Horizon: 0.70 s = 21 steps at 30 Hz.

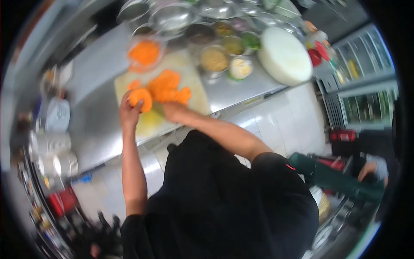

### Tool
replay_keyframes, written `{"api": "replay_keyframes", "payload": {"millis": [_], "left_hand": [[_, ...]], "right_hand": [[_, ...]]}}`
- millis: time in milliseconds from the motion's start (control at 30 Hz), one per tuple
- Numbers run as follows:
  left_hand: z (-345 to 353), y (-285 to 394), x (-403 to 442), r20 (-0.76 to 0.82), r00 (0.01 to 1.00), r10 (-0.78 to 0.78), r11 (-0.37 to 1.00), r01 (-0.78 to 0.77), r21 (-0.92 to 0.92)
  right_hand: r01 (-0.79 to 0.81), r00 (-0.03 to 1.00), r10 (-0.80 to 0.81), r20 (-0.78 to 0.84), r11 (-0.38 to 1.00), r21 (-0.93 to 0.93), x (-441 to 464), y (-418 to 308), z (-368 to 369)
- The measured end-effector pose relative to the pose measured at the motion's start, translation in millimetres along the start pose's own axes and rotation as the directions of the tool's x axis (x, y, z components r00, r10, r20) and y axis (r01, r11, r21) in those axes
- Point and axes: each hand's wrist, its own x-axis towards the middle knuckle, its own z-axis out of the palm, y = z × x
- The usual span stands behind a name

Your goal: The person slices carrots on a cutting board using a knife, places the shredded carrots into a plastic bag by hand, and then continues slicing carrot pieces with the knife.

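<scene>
My left hand (128, 111) grips a thick round piece of orange squash (141, 100), thumb across its cut face, at the left side of a pale cutting board (194, 80). My right hand (174, 112) is low over the board's near part, its fingers curled and blurred; what they hold is hidden. Just beyond it lies a heap of orange squash pieces (166, 84) on the board. A smaller orange piece (134, 84) lies to the left. A clear bowl of orange pieces (145, 54) stands at the board's far edge.
Several metal bowls (174, 18) and small containers of ingredients (214, 59) line the back of the steel counter (97, 125). At right stands a thick round white block (285, 56). Stacked white dishes (51, 144) are at left. Another person's arm (367, 170) shows at far right.
</scene>
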Motion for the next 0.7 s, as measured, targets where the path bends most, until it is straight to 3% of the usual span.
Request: {"api": "replay_keyframes", "payload": {"millis": [33, 67, 100, 200, 233, 267, 300, 333, 400, 500, 700], "left_hand": [[-7.1, -15.3, -12.1, -0.086, 0.994, -0.065, 0.990, 0.075, 0.116], [-11.0, -38.8, -20.1, -0.175, 0.978, -0.115, 0.986, 0.134, 0.102], [-14.0, -60.0, -29.8, -0.258, 0.952, -0.165, 0.978, 0.191, 0.079], [-21.3, -66.1, -54.2, -0.323, 0.900, -0.292, 0.947, 0.319, 0.034], [-24.6, -45.5, -59.6, -0.273, 0.947, -0.167, 0.897, 0.261, 0.357], [-29.1, -31.8, -63.4, -0.175, 0.982, -0.068, 0.748, 0.166, 0.642], [-34.8, -31.1, -69.2, -0.171, 0.984, -0.059, 0.694, 0.163, 0.701], [-41.7, -37.6, -71.1, -0.186, 0.981, -0.063, 0.695, 0.177, 0.697], [-52.3, -50.0, -72.0, -0.040, 0.977, 0.210, 0.696, -0.121, 0.708], [-51.6, -56.5, -65.7, -0.029, 0.984, 0.174, 0.777, -0.119, 0.618], [-53.0, -56.2, -60.2, 0.048, 0.978, 0.202, 0.782, -0.190, 0.594]], "right_hand": [[-0.002, 0.999, -0.001, -0.044, 0.998, -0.069, 3.7, 3.9, 7.3], [-0.057, 0.998, 0.055, -0.016, 0.986, -0.157, 12.5, 4.2, 14.3], [-0.008, 1.000, 0.004, -0.024, 0.988, -0.151, 11.2, 6.7, 19.5], [0.030, 1.000, -0.031, -0.006, 0.990, -0.134, -0.2, -8.1, 20.1], [0.042, 0.999, -0.044, -0.005, 0.989, -0.144, -4.7, -10.9, 21.7], [0.051, 0.999, -0.053, -0.010, 0.987, -0.153, -8.7, -13.3, 22.0], [0.087, 0.995, -0.093, -0.022, 0.980, -0.177, -11.7, -15.3, 22.8], [0.098, 0.995, -0.102, -0.010, 0.978, -0.182, -11.0, -16.5, 23.6], [0.061, 0.998, -0.067, -0.017, 0.973, -0.222, -11.3, -19.9, 25.8], [0.037, 0.999, -0.037, 0.000, 0.973, -0.226, -16.5, -28.3, 25.4], [0.033, 0.999, -0.023, 0.046, 0.969, -0.244, -23.5, -28.5, 29.0]]}}
